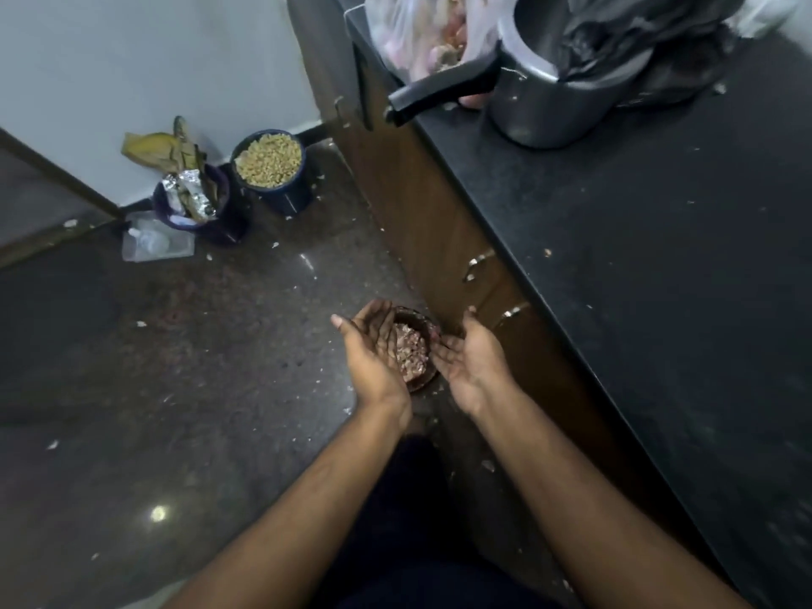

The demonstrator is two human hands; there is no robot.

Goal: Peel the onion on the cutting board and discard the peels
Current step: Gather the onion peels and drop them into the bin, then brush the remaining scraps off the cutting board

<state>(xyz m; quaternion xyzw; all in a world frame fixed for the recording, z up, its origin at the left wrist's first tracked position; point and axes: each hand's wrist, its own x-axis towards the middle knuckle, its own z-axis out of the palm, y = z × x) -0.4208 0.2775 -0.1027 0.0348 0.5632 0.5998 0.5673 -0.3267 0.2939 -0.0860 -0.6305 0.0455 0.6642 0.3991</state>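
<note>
Both my hands hover low over a small dark bin [422,380] on the floor beside the cabinet. Pinkish onion peels [411,351] fill the bin. My left hand [373,345] is open, palm turned toward the bin, fingers spread. My right hand [468,356] is open too, palm up, on the bin's right side near the cabinet front. Neither hand holds anything that I can see. No onion or cutting board shows in this view.
A black countertop [659,239] runs along the right, with a steel pressure cooker [553,94] and plastic bags [422,33] at its far end. Two dark bins [268,169] with waste stand by the wall. Bits of peel litter the dark floor [197,367].
</note>
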